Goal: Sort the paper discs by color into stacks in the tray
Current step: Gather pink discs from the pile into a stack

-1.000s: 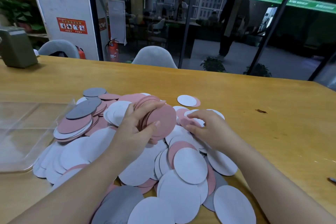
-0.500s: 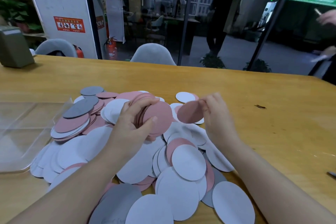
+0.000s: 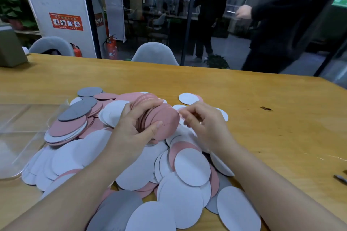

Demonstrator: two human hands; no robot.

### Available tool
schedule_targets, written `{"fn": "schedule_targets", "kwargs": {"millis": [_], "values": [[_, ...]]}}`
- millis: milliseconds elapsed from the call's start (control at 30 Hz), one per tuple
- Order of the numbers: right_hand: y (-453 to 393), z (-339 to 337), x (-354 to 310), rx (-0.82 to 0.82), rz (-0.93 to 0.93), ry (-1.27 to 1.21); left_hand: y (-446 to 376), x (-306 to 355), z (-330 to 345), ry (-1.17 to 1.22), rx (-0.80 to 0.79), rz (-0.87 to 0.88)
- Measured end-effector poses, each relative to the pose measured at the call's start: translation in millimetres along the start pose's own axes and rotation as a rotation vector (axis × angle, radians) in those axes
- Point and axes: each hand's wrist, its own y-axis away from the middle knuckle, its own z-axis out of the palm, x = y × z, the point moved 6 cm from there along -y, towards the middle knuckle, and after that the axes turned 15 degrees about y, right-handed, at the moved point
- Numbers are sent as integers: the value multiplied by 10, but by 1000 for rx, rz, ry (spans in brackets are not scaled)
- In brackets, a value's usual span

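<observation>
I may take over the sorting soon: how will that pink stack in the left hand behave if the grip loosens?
The pink stack already fans out between the left hand's fingers, so the discs probably slide apart easily. They look thin and light, likely bendable. Released, they would probably scatter flat onto the pile rather than roll.

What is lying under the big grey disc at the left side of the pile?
The grey disc lies on a pink disc, which rests on white discs whose edges show below. Anything deeper, and the table beneath that spot, is covered.
</observation>
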Motion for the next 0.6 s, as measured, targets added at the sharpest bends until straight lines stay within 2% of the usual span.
{"fn": "schedule_targets", "kwargs": {"millis": [100,200,300,400,500,600], "values": [[-192,-14,318,-26,180,124,-5,-10,-5,9,5,-8],[-327,102,662,-212,323,301,-7,-19,-6,16,8,-11],[-374,250,783,-442,381,374,-9,-20,-12,38,12,-14],[-421,313,764,-617,345,509,-10,-22,-13,45,16,-17],[-460,330,767,-666,367,499,-9,-19,-12,54,19,-18],[-476,350,750,-641,369,483,-4,-13,-9,65,9,-18]]}}
